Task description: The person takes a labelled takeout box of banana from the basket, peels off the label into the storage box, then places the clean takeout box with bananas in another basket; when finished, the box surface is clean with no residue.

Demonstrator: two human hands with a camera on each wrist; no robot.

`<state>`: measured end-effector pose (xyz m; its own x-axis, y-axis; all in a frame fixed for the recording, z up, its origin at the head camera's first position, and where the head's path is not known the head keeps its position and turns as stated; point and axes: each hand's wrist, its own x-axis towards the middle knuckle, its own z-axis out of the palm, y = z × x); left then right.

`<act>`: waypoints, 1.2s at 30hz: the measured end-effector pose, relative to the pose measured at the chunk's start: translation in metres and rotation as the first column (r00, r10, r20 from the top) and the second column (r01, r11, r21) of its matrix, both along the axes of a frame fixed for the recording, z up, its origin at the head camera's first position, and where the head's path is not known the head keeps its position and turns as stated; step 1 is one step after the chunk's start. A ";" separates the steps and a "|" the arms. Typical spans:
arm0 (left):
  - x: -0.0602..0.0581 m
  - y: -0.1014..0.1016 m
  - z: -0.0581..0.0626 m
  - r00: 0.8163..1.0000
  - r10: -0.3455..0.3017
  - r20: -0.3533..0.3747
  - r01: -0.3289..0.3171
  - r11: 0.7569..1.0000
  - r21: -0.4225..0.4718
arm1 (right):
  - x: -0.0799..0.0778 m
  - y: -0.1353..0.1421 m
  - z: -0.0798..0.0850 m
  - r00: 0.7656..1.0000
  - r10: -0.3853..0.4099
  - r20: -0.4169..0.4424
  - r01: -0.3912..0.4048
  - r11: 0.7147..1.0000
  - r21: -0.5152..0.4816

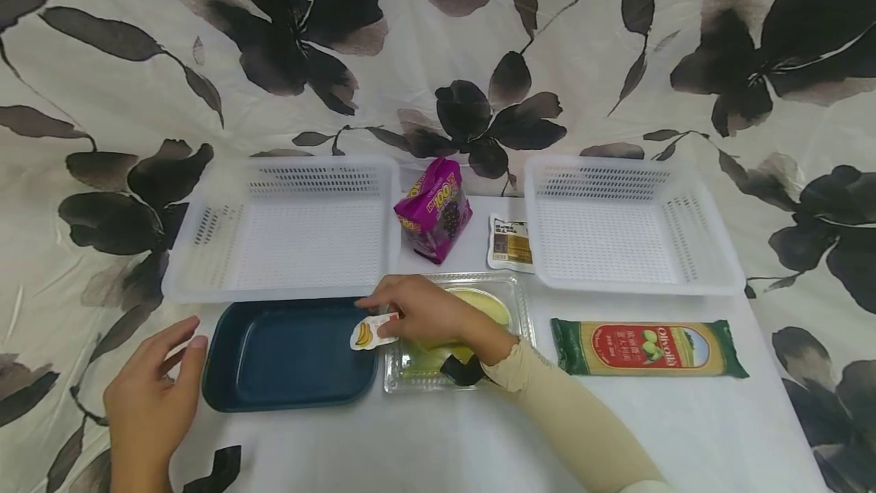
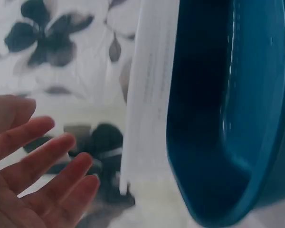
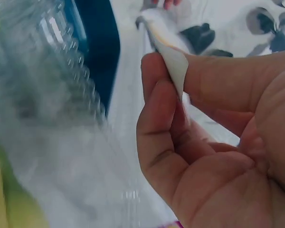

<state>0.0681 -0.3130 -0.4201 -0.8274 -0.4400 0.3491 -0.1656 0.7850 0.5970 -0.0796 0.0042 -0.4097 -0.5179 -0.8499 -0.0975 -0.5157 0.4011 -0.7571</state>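
My right hand [image 1: 438, 316] pinches a small white packet with a banana picture [image 1: 366, 334] between thumb and fingers. It holds the packet over the right end of a dark blue tray [image 1: 294, 356]. In the right wrist view the packet [image 3: 173, 66] appears edge-on, slightly bent. Beneath my right wrist lies a clear plastic container [image 1: 523, 303] with something yellow-green inside, partly hidden by the arm. Left of the blue tray, my left hand [image 1: 152, 386] is held with relaxed fingers, gripping nothing. The left wrist view shows those fingers spread apart from the tray [image 2: 194, 142].
Two white perforated baskets, one left [image 1: 308, 249] and one right [image 1: 609, 242], stand behind. Between them are a purple snack bag [image 1: 438, 211] and a small brown-labelled sachet [image 1: 511, 243]. A green-ended pasta pack [image 1: 646, 348] lies at the right on the white table [image 1: 424, 440].
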 end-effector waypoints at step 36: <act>-0.027 -0.095 -0.125 0.833 -0.465 -0.299 0.455 0.269 0.849 | 0.026 -0.134 -0.039 0.996 -0.071 -0.056 0.086 0.939 0.333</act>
